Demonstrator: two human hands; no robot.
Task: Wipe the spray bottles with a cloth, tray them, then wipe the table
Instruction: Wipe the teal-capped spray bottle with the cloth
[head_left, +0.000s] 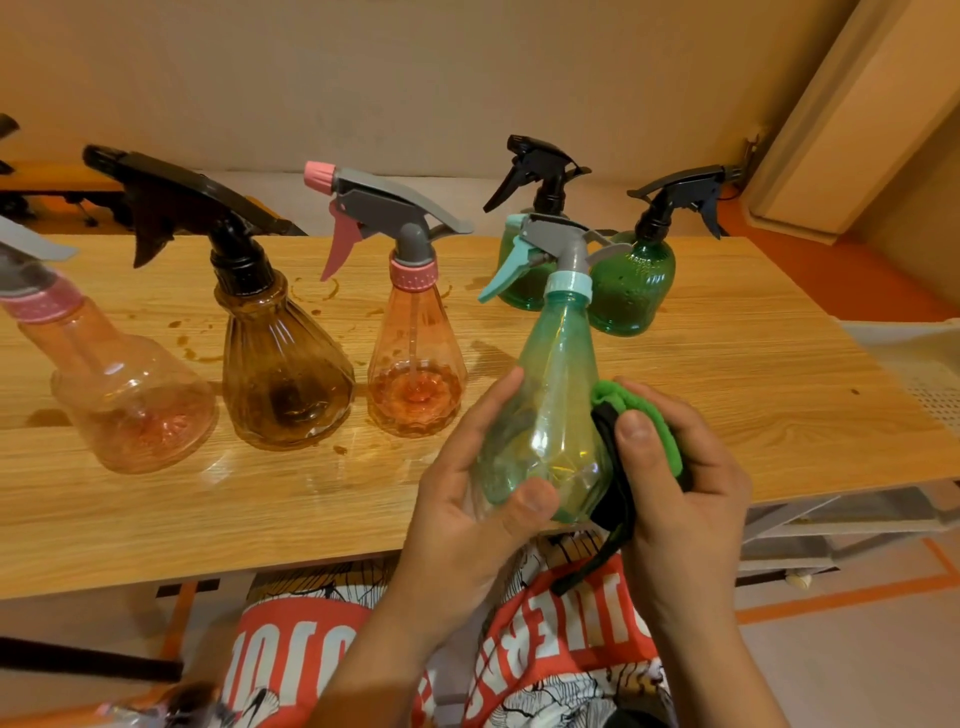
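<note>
My left hand (470, 499) grips the base of a pale green spray bottle (556, 384) with a teal trigger, held upright above the table's near edge. My right hand (675, 483) holds a green and black cloth (649, 431) against the bottle's right side. On the wooden table (727, 374) stand a pink bottle (415, 374), a brown bottle (283, 374) with a black sprayer, and a clear pink bottle (124, 395) at the left edge. Two dark green bottles (631, 286) with black sprayers stand behind the held one.
Wet rings and brown drips mark the table between the bottles. A white perforated tray or basket (930, 364) shows at the right edge of the table. A wall runs behind, and the floor with orange tape lines lies to the right.
</note>
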